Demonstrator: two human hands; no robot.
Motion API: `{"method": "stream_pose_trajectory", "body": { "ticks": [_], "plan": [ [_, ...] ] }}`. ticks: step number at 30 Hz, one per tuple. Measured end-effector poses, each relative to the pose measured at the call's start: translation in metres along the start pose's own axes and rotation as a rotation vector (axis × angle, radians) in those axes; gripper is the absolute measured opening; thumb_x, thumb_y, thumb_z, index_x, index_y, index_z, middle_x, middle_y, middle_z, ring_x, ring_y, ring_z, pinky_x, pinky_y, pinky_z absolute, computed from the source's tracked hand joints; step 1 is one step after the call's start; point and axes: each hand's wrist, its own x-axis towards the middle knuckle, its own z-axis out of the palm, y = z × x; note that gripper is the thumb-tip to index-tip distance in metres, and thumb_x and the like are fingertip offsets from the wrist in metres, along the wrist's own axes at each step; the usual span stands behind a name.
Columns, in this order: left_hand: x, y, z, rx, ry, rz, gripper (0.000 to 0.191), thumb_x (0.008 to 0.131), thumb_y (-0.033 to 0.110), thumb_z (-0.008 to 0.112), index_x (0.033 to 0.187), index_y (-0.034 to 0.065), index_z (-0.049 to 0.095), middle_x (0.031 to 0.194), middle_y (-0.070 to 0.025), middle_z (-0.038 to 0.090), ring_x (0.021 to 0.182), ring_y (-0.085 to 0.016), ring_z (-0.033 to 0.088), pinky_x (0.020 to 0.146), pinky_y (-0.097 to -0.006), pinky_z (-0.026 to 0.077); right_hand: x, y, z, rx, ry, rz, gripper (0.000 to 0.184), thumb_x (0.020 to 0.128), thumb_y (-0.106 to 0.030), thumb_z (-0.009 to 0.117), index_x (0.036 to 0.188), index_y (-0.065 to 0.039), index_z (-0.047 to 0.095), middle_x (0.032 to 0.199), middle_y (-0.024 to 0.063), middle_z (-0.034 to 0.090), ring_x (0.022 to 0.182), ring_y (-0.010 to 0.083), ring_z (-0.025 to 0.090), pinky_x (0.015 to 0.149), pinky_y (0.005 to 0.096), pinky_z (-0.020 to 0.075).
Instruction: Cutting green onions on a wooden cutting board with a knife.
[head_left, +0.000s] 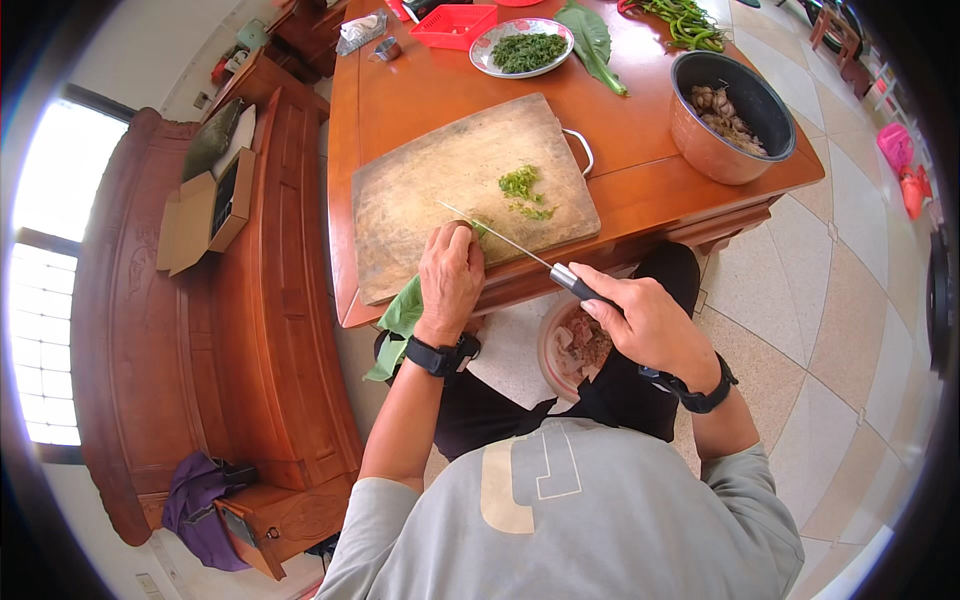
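My right hand (641, 319) grips the black handle of a kitchen knife (517, 246), whose thin blade points up and left over a worn wooden cutting board (427, 176). Under my left hand (452, 274), at the board's near edge, a green leafy vegetable (405, 311) is pinned. Its broad leaf hangs past the table edge below my wrist, and a small bit of green shows between my fingers and the blade. Small piles of chopped greens (519, 182) lie on the right part of the board. My fingers partly hide the held end of the vegetable.
On the wooden table (637, 120) are a plate (480, 60) of chopped dark greens, a large leaf (589, 37), green peppers (694, 26), a red basket (450, 30), a metal cup (387, 49) and a pot (701, 154) holding garlic. Below stands a bucket (551, 349) of scraps. A wooden bench (285, 300) stands left.
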Motion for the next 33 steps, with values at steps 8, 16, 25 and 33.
{"method": "stream_pose_trajectory", "body": {
  "ticks": [8, 16, 25, 33],
  "plan": [
    [0.000, -0.001, 0.001, 0.003, 0.004, 0.001, 0.011, 0.077, -0.006, 0.062, 0.084, -0.0003, 0.057, 0.089, -0.0160, 0.063, 0.087, -0.037, 0.060, 0.075, -0.0440, 0.049, -0.002, -0.004, -0.004, 0.039, -0.018, 0.020, 0.042, 0.091, -0.003, 0.060, 0.133, 0.001, 0.054, 0.084, 0.0265, 0.063, 0.067, 0.0390, 0.060, 0.065, 0.0366, 0.0485],
    [0.000, -0.001, 0.001, -0.019, 0.017, 0.008, 0.011, 0.076, -0.006, 0.062, 0.084, -0.0002, 0.057, 0.089, -0.0160, 0.062, 0.087, -0.038, 0.060, 0.075, -0.0441, 0.049, 0.000, -0.004, -0.010, 0.024, -0.054, 0.061, 0.042, 0.091, -0.004, 0.060, 0.133, 0.001, 0.055, 0.091, 0.0294, 0.063, 0.073, 0.0432, 0.060, 0.067, 0.0377, 0.0490],
    [0.000, -0.001, 0.000, -0.001, -0.005, 0.000, 0.011, 0.076, -0.006, 0.062, 0.084, -0.0002, 0.057, 0.088, -0.0161, 0.061, 0.086, -0.038, 0.059, 0.075, -0.0442, 0.049, 0.001, -0.013, -0.008, -0.083, -0.102, 0.071, 0.044, 0.091, -0.006, 0.060, 0.134, 0.001, 0.053, 0.086, 0.0277, 0.064, 0.078, 0.0428, 0.063, 0.069, 0.0427, 0.0495],
    [0.001, 0.000, 0.001, -0.017, 0.002, 0.002, 0.011, 0.077, -0.007, 0.062, 0.083, -0.0003, 0.056, 0.088, -0.0157, 0.062, 0.087, -0.037, 0.060, 0.075, -0.0433, 0.049, 0.008, -0.007, -0.012, -0.043, -0.129, 0.087, 0.044, 0.091, -0.006, 0.060, 0.134, 0.002, 0.053, 0.089, 0.0275, 0.065, 0.078, 0.0427, 0.063, 0.071, 0.0396, 0.0503]
  ]
}}
